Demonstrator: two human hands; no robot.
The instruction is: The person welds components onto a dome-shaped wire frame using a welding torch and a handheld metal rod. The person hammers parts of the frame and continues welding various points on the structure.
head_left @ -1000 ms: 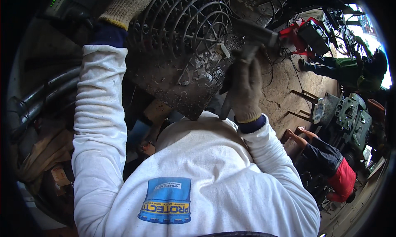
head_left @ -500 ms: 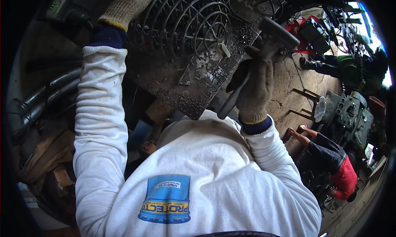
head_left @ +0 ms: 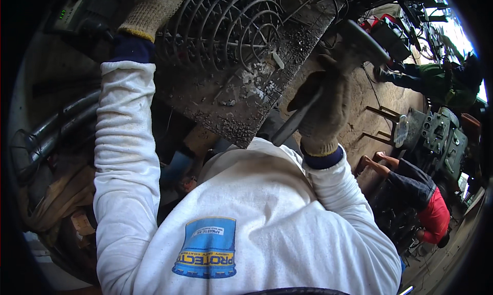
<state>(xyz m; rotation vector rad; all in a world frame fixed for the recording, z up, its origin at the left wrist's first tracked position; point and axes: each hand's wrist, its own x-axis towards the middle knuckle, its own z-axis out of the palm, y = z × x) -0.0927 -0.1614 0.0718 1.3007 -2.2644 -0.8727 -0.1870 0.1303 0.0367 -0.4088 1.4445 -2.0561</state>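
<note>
My right hand (head_left: pixel 326 110), in a knitted work glove, is closed around the handle of a hammer (head_left: pixel 364 43). The hammer is raised off the right edge of a dark metal table (head_left: pixel 241 118), its head blurred and its handle pointing down toward my shirt. At the upper left, my left hand (head_left: pixel 154 10) wears a matching glove and reaches to the far side. Its fingers run out of the picture, so their grip is hidden. Beside it, on the table, stands a cage of curved metal rods (head_left: pixel 221 31).
Dark grit and a small pale piece (head_left: pixel 278 60) lie on the table. A boxy device (head_left: pixel 77 13) stands at far left, above metal pipes (head_left: pixel 67 120). To the right are a green machine (head_left: pixel 436 136), a person in a red shirt (head_left: pixel 433 220) and another in green (head_left: pixel 436 82).
My right hand and the hammer have moved a little to the right, away from the table edge. My left hand stays beside the rod cage, with only a slight shift in view.
</note>
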